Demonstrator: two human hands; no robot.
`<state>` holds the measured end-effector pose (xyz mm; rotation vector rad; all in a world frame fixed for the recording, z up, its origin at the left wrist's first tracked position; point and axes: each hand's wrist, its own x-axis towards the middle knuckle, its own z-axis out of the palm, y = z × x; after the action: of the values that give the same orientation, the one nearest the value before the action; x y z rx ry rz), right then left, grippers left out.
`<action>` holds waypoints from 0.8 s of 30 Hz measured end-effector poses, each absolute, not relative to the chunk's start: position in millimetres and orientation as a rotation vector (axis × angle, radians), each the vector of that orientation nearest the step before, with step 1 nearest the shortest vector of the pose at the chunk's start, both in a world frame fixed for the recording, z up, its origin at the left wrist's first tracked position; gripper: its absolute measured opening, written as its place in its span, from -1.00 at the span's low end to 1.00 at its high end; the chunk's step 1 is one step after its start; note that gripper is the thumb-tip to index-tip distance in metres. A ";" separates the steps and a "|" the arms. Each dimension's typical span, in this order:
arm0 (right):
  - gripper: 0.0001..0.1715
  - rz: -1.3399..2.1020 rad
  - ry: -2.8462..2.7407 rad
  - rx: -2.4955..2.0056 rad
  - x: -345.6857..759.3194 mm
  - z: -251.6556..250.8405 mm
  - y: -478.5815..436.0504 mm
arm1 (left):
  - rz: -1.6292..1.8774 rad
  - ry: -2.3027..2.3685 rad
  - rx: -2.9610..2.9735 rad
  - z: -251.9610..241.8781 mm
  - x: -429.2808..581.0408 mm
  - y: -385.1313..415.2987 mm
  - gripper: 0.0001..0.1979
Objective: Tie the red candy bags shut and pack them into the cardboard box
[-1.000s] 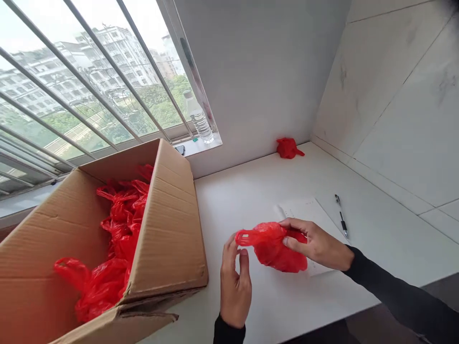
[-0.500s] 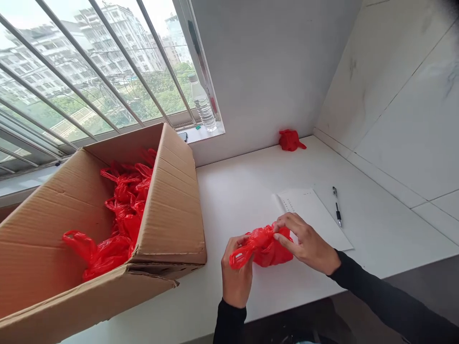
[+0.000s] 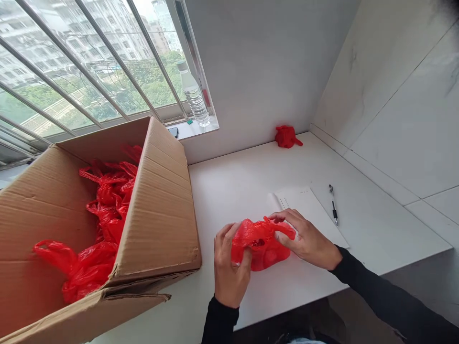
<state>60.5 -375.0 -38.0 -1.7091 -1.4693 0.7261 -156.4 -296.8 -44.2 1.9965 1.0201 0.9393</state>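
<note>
A red plastic bag (image 3: pixel 269 258) rests on the white table near its front edge, its mouth partly spread. Through the gap something dark shows, too small to make out. My left hand (image 3: pixel 229 267) grips the left side of the bag, thumb at the mouth and fingers behind the film. On the opposite side my right hand (image 3: pixel 304 239) pinches the bag's right handle between thumb and fingers. Just behind the bag lies a white notebook (image 3: pixel 315 215) with writing on it, partly covered by my right hand.
At the left stands an open cardboard box (image 3: pixel 161 210) holding several red plastic bags (image 3: pixel 107 205). A pen (image 3: pixel 333 205) lies right of the notebook. Another red bag (image 3: pixel 287 137) sits against the back wall. A water bottle (image 3: pixel 195 98) and a phone (image 3: pixel 173 132) are on the windowsill.
The bag's bunched top has been pulled apart and its mouth now shows a gap. My left hand has moved left and spread wider. The view has shifted slightly.
</note>
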 end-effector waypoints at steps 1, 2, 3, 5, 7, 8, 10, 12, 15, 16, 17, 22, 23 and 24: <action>-0.67 0.743 -1.488 -1.681 58.7 -35.5 -374.0 | 0.940 1.010 1.980 -42.8 -154.9 -296.1 -0.59; -0.71 0.761 -1.493 -1.664 58.1 -33.5 -373.8 | 0.945 1.014 1.947 -42.6 -154.4 -294.9 -0.66; -0.75 0.775 -1.481 -1.661 58.8 -32.3 -374.1 | 0.951 1.032 1.909 -43.6 -155.0 -293.2 -0.72; -0.76 0.788 -1.398 -1.702 64.2 -33.1 -376.2 | 0.987 1.096 1.836 -47.8 -158.4 -289.4 -0.81; -0.72 0.791 -1.264 -1.754 72.6 -37.4 -379.0 | 1.031 1.174 1.759 -52.2 -162.7 -286.0 -0.82; -0.72 0.792 -1.192 -1.767 76.6 -40.0 -380.5 | 1.050 1.210 1.722 -53.5 -164.3 -285.0 -0.81; -0.74 0.777 -1.069 -1.762 81.4 -43.8 -384.0 | 1.070 1.259 1.675 -52.8 -165.4 -284.6 -0.79; -0.73 0.681 -0.978 -1.758 78.7 -42.1 -388.7 | 1.070 1.269 1.678 -47.8 -163.0 -286.5 -0.77; -0.72 0.365 -0.963 -1.721 61.1 -27.2 -396.7 | 1.062 1.236 1.769 -37.5 -155.7 -291.1 -0.79; -0.75 0.315 -1.039 -1.682 53.8 -21.0 -398.4 | 1.060 1.226 1.797 -35.0 -153.2 -292.2 -0.82; -0.78 0.312 -1.157 -1.633 46.8 -15.4 -398.9 | 1.057 1.221 1.818 -33.2 -151.1 -293.0 -0.84; -0.79 0.382 -1.813 -1.605 31.1 -13.4 -386.6 | 1.096 1.259 1.859 -34.2 -148.6 -291.1 -0.90; -0.77 0.360 -1.872 -1.657 31.4 -16.6 -383.7 | 1.117 1.281 1.870 -34.5 -149.2 -290.6 -0.91; -0.76 0.355 -1.916 -1.716 32.1 -19.5 -381.6 | 1.134 1.302 1.881 -34.2 -149.8 -290.3 -0.91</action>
<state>32.1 -381.6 -19.5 -1.7156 -1.9160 0.3553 -149.8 -290.3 -34.2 1.8812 1.3022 1.1343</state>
